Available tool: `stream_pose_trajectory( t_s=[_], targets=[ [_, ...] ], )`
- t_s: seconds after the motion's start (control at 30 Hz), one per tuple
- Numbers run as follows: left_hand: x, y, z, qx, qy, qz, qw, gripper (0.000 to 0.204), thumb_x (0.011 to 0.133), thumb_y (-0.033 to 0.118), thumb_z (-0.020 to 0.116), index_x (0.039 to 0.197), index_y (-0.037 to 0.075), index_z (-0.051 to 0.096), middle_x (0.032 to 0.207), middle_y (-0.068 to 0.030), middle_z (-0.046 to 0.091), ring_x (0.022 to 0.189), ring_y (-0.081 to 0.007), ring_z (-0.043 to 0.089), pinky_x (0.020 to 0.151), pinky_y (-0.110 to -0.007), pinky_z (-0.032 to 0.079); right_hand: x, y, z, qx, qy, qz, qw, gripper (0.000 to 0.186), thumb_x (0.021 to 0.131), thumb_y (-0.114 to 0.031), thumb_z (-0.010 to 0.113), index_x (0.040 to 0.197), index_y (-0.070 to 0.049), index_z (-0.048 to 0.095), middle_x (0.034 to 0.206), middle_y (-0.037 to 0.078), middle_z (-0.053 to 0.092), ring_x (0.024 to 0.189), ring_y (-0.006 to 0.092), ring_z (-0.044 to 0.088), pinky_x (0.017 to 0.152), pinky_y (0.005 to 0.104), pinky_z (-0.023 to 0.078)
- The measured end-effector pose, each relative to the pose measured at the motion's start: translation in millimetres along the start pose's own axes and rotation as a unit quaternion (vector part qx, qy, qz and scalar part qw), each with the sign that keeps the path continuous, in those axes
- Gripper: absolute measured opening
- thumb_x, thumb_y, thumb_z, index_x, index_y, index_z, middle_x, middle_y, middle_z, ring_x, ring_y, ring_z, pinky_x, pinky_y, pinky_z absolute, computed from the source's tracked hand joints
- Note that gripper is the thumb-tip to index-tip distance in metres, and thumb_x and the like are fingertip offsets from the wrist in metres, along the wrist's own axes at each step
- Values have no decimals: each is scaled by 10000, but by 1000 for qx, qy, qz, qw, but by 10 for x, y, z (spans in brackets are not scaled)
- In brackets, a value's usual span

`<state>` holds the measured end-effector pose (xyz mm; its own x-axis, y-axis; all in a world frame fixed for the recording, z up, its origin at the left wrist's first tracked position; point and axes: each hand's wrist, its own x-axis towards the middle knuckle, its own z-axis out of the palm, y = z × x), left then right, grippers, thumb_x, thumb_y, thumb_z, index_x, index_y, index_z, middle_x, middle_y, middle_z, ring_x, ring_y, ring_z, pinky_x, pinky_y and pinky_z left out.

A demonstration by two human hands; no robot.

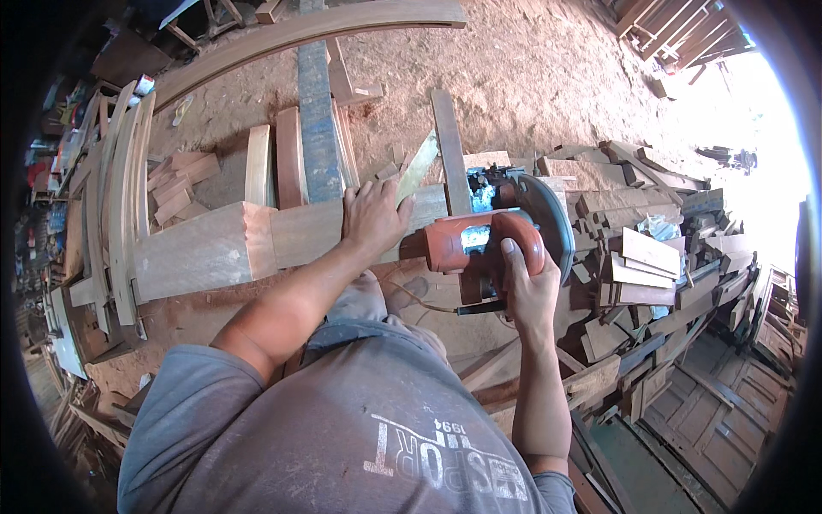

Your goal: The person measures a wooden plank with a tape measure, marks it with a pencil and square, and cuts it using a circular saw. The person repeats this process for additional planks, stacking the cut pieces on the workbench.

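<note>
A thick wooden beam (205,248) lies across the middle of the view. My left hand (372,214) presses flat on top of it, fingers spread. Just to its right, my right hand (527,283) grips the orange handle of a circular saw (488,236). The saw's dark round blade guard (548,210) sits at the beam's right end. A thin pale strip of wood (418,167) sticks up between my left hand and the saw. A power cord (419,300) trails from the saw toward my body.
A heap of short wood offcuts (651,248) fills the right side. Curved wooden pieces (116,197) lean at the left, and a long curved rail (300,30) lies at the top. Planks (317,128) lie on the sawdust-covered floor (531,77) behind the beam.
</note>
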<state>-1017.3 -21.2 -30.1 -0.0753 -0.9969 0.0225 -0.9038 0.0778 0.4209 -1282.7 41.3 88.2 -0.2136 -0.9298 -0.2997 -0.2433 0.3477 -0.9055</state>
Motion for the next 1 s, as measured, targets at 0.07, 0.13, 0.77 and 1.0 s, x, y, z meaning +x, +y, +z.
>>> stream_pose_trajectory(
  t_s=[0.07,0.13,0.77,1.0],
  targets=[
    [12,15,-29,9,-22,-15,1000,423,1026,398,669,1243,35,696,1129,-165,765,1103,-347,680,964,-521,423,35,-4,12,0,-2,3,1000,405,1028,-281,793,1261,47,746,1041,89,790,937,126,709,845,308,573],
    [5,9,-18,1,-8,-7,1000,436,1027,399,666,1267,36,693,1141,-168,765,1117,-346,678,971,-523,422,55,-45,34,2,-1,5,1000,406,1027,-279,793,1269,44,748,1065,94,794,966,131,716,869,311,573],
    [7,-20,27,-13,12,2,1000,340,1042,345,689,1128,16,673,1117,-188,726,1164,-373,664,1016,-539,426,349,-265,196,24,-11,1,1000,379,1051,-270,767,1292,23,762,1151,76,789,1070,140,705,953,306,550],
    [-7,-57,39,-2,-12,2,1000,330,900,138,687,1206,14,686,1186,-169,737,1193,-357,663,1025,-538,425,484,-332,270,16,-28,-63,998,338,1063,-272,740,1259,1,779,1139,79,788,1062,136,700,963,302,541]
  ],
)
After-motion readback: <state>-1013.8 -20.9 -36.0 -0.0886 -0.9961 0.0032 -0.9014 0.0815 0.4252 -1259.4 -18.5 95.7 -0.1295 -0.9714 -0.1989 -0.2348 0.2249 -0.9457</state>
